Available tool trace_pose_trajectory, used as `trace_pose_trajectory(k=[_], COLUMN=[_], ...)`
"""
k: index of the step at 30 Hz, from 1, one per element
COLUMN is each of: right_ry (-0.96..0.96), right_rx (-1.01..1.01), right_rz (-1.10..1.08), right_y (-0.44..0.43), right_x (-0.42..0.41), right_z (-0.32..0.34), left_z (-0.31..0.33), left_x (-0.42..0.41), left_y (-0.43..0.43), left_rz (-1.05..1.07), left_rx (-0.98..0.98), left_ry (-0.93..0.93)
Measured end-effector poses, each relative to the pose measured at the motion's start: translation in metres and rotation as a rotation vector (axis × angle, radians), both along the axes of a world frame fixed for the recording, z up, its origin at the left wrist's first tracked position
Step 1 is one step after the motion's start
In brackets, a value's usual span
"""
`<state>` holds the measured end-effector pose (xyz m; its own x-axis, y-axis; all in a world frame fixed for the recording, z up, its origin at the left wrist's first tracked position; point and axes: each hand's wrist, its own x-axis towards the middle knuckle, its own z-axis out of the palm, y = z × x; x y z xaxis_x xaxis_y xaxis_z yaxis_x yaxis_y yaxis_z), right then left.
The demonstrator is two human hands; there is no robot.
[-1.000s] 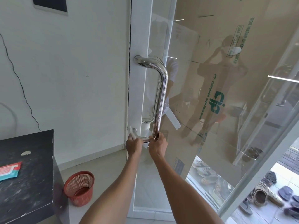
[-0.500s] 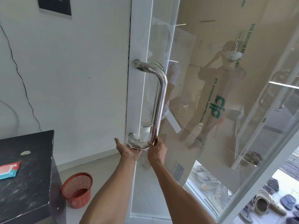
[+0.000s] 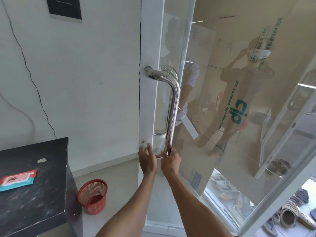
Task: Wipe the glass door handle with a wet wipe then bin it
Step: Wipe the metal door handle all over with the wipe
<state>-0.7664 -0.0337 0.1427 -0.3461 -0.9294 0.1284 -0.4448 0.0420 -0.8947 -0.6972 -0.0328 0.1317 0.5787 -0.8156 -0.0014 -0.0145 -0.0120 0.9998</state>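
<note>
A chrome D-shaped door handle [image 3: 174, 103] runs down the edge of the glass door [image 3: 239, 117]. My left hand [image 3: 147, 160] presses a white wet wipe [image 3: 144, 145] against the handle's lower mount on the door frame. My right hand [image 3: 170, 161] grips the bottom bend of the handle, just right of the left hand. A red mesh bin [image 3: 93, 195] stands on the floor at lower left, below both hands.
A black table [image 3: 34, 194] at the left carries a red and teal wipes pack [image 3: 18, 179]. The white wall behind has a long crack. Cardboard leans behind the glass. Shoes lie on the floor at the lower right.
My left hand opened palm-up under the lower bend half a second ago, and is now closed again with the wipe on the lower mount. The right hand has stayed on the handle's bottom.
</note>
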Motion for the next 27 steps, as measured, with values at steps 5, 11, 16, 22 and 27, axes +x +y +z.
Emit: trace_pose_trajectory(k=[5, 11, 16, 22, 27], right_ry=[0.018, -0.008, 0.114, 0.701, 1.084], right_rx=[0.008, 0.05, -0.14, -0.52, -0.374], right_rz=[0.018, 0.016, -0.219, 0.182, 0.33], right_y=[0.002, 0.002, 0.014, 0.021, 0.017], right_x=[-0.002, -0.001, 0.008, 0.009, 0.001], right_z=[0.004, 0.006, -0.001, -0.009, -0.021], left_z=[-0.021, -0.017, -0.002, 0.015, 0.011], left_x=[0.021, 0.025, 0.031, 0.047, 0.051], left_y=[-0.011, 0.007, 0.006, 0.008, 0.007], left_rz=[-0.191, -0.28, -0.481, -0.568, -0.447], left_rx=[0.183, -0.055, -0.104, -0.06, -0.001], left_ry=[-0.895, -1.234, -1.146, -0.832, -1.152])
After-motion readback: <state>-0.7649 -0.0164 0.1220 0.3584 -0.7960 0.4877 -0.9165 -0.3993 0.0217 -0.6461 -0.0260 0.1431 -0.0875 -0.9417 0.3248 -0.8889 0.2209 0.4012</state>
